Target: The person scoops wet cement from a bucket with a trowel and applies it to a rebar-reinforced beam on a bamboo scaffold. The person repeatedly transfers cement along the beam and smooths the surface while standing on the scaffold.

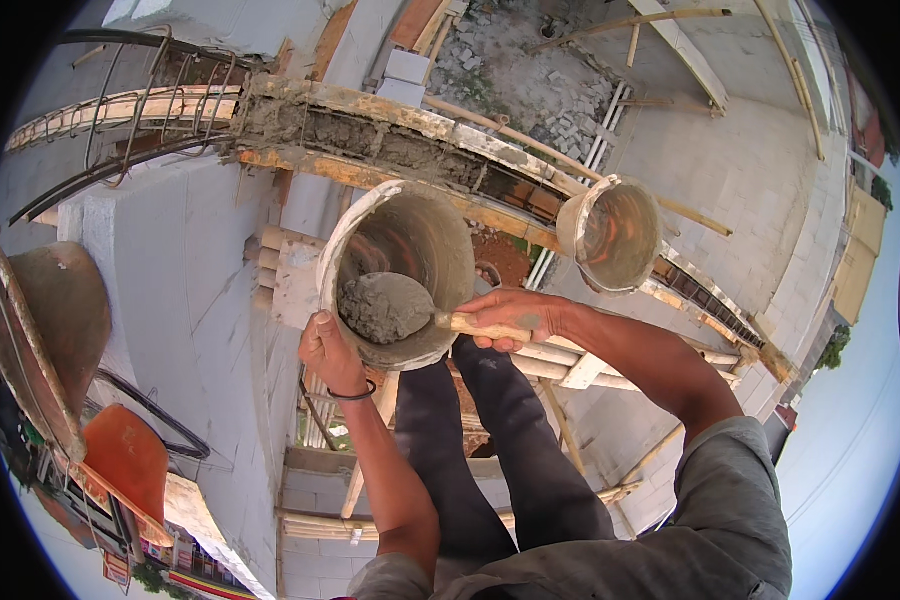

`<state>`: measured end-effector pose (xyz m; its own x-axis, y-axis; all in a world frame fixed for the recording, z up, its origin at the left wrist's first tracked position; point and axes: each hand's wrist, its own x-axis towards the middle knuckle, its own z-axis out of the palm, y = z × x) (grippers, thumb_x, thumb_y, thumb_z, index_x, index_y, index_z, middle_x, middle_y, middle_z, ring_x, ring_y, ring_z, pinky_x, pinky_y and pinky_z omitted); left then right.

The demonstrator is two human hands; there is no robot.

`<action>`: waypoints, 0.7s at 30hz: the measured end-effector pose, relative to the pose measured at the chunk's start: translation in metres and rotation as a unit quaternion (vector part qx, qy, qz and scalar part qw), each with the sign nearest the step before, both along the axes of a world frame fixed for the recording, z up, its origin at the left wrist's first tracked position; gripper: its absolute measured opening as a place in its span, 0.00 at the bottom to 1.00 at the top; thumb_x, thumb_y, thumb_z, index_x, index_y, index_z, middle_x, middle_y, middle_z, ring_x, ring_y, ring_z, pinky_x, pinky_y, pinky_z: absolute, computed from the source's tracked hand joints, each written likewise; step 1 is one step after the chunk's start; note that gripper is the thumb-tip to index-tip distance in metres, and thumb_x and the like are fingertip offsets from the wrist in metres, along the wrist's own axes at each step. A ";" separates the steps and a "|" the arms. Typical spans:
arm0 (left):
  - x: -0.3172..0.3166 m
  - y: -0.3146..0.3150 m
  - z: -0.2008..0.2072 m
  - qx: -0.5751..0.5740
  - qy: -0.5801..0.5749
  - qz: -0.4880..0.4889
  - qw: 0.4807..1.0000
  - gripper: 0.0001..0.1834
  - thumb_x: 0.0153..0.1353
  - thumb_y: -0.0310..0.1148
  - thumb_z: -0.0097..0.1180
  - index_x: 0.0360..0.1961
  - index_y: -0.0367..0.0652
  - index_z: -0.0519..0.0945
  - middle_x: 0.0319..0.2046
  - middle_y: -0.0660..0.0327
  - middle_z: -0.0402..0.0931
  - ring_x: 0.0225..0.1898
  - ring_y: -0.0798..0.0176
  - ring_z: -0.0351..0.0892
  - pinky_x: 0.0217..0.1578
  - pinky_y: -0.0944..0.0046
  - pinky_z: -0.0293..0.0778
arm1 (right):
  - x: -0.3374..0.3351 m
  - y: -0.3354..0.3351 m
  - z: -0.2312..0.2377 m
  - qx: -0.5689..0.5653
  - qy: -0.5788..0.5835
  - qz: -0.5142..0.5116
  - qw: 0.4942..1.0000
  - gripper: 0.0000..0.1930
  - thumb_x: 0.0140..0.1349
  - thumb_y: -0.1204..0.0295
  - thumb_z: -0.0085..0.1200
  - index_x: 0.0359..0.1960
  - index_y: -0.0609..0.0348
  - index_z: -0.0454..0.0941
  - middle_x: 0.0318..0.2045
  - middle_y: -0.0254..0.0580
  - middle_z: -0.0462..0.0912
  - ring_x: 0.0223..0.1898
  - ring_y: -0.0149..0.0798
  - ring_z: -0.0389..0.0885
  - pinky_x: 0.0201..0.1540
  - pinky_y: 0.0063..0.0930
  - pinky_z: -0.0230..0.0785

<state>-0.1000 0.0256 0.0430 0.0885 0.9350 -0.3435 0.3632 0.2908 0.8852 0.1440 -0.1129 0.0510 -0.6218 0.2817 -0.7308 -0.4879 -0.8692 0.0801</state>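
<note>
A cement-crusted bucket (448, 232) is tilted in front of me, its mouth facing up toward me. My left hand (332, 353) is closed on the lower left of its rim. Wrapped round the wooden handle of a trowel (462, 323) is my right hand (512, 318), at the bucket's right side. The trowel's blade lies inside the bucket, coated with wet grey mortar (380, 308). Just beyond the bucket runs a wooden formwork trough (315, 160), partly filled with wet grey concrete.
A second crusted bucket (610, 235) sits on the formwork at right. Bent rebar (135, 115) sticks out at its left end. Block walls (170, 270) and bamboo poles (560, 385) surround me, with ground far below. A large tub-like container (55, 310) and an orange piece (128, 462) are at left.
</note>
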 end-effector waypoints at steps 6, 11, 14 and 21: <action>-0.039 -0.001 -0.017 -0.011 0.035 0.154 0.987 0.26 0.71 0.52 0.47 0.28 0.36 0.72 0.27 0.65 0.70 0.30 0.70 0.65 0.31 0.67 0.64 | 0.014 0.021 -0.002 0.095 -0.158 -0.069 0.980 0.31 0.67 0.69 0.52 0.70 0.57 0.58 0.29 0.38 0.75 0.19 0.25 0.69 0.21 0.21 0.64; -0.065 0.002 -0.002 -0.040 0.066 0.209 0.975 0.27 0.71 0.52 0.47 0.39 0.32 0.78 0.34 0.60 0.76 0.36 0.67 0.71 0.40 0.67 0.70 | 0.005 0.098 -0.070 0.334 -0.617 0.063 0.710 0.33 0.59 0.69 0.57 0.67 0.58 0.62 0.37 0.51 0.82 0.28 0.47 0.80 0.34 0.39 0.73; -0.066 0.005 0.005 -0.031 0.078 0.170 0.982 0.27 0.71 0.51 0.48 0.39 0.32 0.78 0.34 0.59 0.76 0.36 0.67 0.71 0.40 0.67 0.69 | -0.011 0.134 -0.103 0.308 -0.703 0.155 0.622 0.27 0.58 0.70 0.56 0.60 0.61 0.67 0.40 0.62 0.81 0.35 0.63 0.80 0.39 0.51 0.72; -0.056 0.004 0.013 -0.129 0.012 0.147 0.981 0.22 0.71 0.48 0.48 0.44 0.35 0.76 0.35 0.61 0.76 0.34 0.68 0.74 0.31 0.67 0.71 | -0.041 0.053 -0.034 0.247 -0.767 -0.051 0.590 0.24 0.56 0.66 0.57 0.53 0.65 0.68 0.32 0.63 0.81 0.36 0.64 0.80 0.41 0.53 0.70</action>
<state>-0.1563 0.0301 0.0562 -0.1834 0.8009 -0.5701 0.2491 0.5988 0.7611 0.1031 -0.0597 0.0166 0.7033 0.6745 -0.2245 0.2913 -0.5615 -0.7745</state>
